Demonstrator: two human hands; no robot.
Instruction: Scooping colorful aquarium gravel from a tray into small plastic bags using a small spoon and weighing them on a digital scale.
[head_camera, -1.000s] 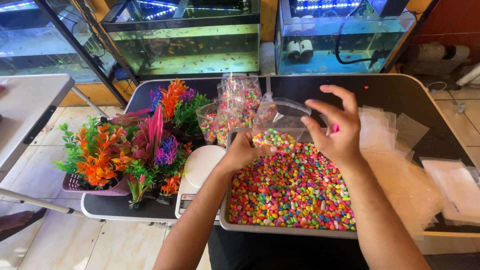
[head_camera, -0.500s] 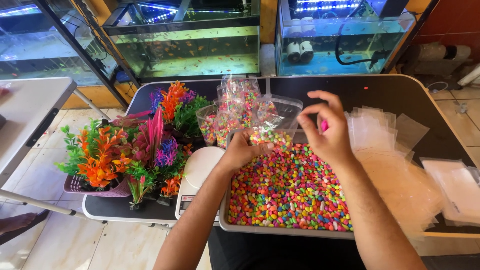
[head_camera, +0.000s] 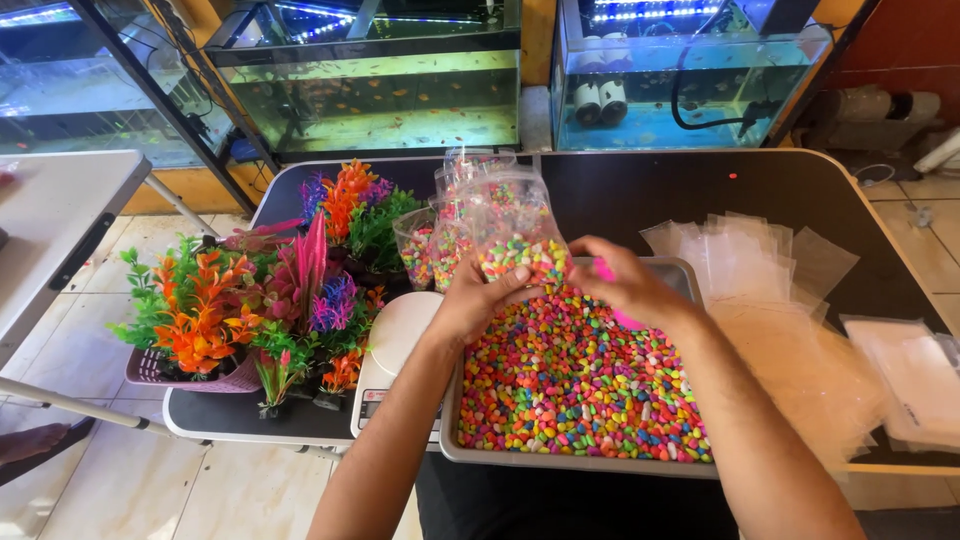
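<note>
At the left edge of the dark tabletop (head_camera: 700, 195) stands a pinkish basket (head_camera: 150, 372) packed with plastic aquarium plants (head_camera: 250, 290) in orange, green, pink and purple. Just right of it, at the near edge, sits a white weighing scale (head_camera: 395, 350), pan bare.

Step in hand, as judged: filling a clear plastic bag (head_camera: 515, 235) with coloured gravel. The left hand (head_camera: 478, 300) is closed around the bag's lower part, holding it upright over the far left corner of the grey tray (head_camera: 575, 462); the bag is roughly a third full. Behind it stand further filled bags (head_camera: 430, 240).

The right hand (head_camera: 630, 288) is curled about a pink scoop (head_camera: 612, 290), mostly hidden, just beside the bag's base. The tray holds a deep bed of multicoloured pebbles (head_camera: 580, 390).

The next move calls for a steady bag mouth and a level scoop, lest pebbles spill.

Along the right edge lie empty clear bags (head_camera: 750, 260), flat and overlapping.
</note>
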